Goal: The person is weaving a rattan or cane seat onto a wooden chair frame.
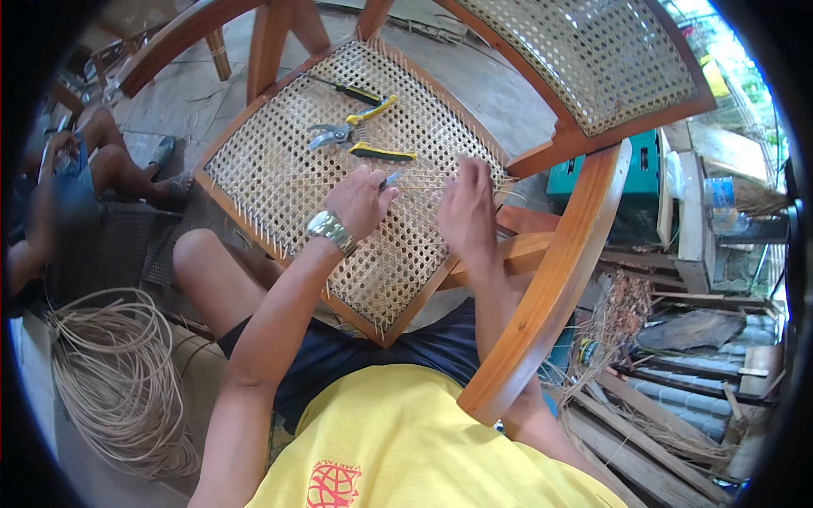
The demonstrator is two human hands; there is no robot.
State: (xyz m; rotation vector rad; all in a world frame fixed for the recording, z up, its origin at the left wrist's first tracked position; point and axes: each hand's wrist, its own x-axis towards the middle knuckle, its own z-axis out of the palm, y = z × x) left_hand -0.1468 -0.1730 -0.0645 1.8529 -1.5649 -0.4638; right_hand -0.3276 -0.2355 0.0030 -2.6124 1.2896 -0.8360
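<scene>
A woven cane chair seat (279, 161) in a reddish-brown wooden frame lies before me, with cane ends sticking out along its edges. My left hand (360, 203), wearing a metal watch, is closed over the seat's middle on a small tool with a grey-blue tip (389, 179). From there a thin cane strand (417, 187) runs across to my right hand (468, 207). That hand looks closed on the strand near the right corner, its fingers slightly blurred. Pruning shears (364, 140) with yellow-and-black handles and a slim awl-like tool (343, 89) rest farther up the seat.
A curved wooden armrest (550, 288) rises beside my right forearm. The caned backrest (593, 59) stands at upper right. A coil of cane (123, 381) lies at lower left, near another seated person (102, 161). A green crate (622, 182) and scrap wood (644, 432) are on the right.
</scene>
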